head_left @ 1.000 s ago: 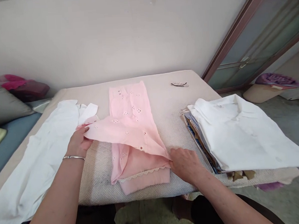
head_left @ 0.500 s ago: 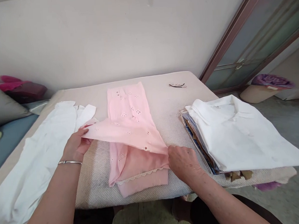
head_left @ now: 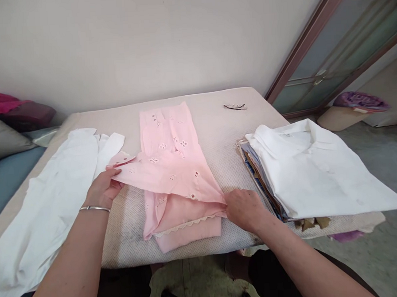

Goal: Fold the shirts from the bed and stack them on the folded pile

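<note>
A pink garment with eyelet holes and a scalloped lace hem lies lengthwise on the beige padded table. My left hand, with a silver bangle on the wrist, pinches the left end of a pink flap lifted across the garment. My right hand grips the same flap's right corner at the garment's near right edge. The flap hangs a little above the layers beneath it.
A long white garment lies spread along the table's left side. A stack of folded clothes topped by a white shirt sits at the right. A small dark clip lies at the far edge. Cushions rest at far left.
The lifted pink flap has sunk lower toward the garment, with both hands still holding its ends. The view has shifted slightly.
</note>
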Tool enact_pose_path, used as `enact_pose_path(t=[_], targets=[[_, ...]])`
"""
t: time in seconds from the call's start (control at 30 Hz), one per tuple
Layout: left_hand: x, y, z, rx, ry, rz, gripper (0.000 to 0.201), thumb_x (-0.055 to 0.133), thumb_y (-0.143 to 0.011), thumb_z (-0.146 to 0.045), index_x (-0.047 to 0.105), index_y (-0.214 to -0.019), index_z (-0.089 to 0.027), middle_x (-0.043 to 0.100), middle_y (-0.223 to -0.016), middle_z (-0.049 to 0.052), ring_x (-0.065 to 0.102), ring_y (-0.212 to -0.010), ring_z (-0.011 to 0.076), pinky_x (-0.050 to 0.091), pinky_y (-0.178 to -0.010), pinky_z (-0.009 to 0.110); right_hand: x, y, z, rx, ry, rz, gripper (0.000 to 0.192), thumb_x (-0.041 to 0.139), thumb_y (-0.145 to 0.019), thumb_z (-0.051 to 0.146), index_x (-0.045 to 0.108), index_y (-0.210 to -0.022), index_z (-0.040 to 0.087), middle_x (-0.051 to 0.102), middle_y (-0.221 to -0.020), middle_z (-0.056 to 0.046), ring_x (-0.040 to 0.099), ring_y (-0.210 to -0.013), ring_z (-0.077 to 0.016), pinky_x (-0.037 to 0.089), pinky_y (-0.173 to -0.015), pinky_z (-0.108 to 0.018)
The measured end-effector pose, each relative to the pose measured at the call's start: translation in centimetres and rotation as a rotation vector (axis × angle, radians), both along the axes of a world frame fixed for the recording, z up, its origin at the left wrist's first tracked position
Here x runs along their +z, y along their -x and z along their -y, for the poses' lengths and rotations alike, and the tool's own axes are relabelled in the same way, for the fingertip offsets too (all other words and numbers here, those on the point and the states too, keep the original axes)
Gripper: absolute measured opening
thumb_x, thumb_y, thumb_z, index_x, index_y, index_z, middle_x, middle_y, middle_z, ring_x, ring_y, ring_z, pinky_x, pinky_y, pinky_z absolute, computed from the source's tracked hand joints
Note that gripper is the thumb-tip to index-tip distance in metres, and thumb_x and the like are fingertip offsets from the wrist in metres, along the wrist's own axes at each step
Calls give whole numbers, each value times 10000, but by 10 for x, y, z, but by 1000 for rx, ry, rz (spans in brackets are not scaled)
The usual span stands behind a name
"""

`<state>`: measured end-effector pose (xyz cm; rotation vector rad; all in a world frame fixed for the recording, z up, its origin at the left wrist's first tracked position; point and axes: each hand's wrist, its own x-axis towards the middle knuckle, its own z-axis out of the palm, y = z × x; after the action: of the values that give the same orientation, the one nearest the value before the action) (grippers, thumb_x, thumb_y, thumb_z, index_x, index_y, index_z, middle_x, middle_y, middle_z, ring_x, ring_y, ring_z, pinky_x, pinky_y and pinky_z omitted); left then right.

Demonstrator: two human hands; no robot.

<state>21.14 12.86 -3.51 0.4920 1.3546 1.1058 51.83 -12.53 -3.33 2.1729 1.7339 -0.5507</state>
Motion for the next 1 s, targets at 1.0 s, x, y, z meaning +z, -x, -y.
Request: enact_pose_path(t=[1.0], targets=[[-3, -1, 1, -56, -74, -31, 288, 545, -755, 98, 671, -881, -129, 707, -817, 32, 681, -680, 104, 590, -640, 177, -7, -22, -26, -60, 29, -135, 362, 427, -989, 392, 709, -986, 165, 724, -1066, -140, 676, -966, -256, 384, -700, -318]])
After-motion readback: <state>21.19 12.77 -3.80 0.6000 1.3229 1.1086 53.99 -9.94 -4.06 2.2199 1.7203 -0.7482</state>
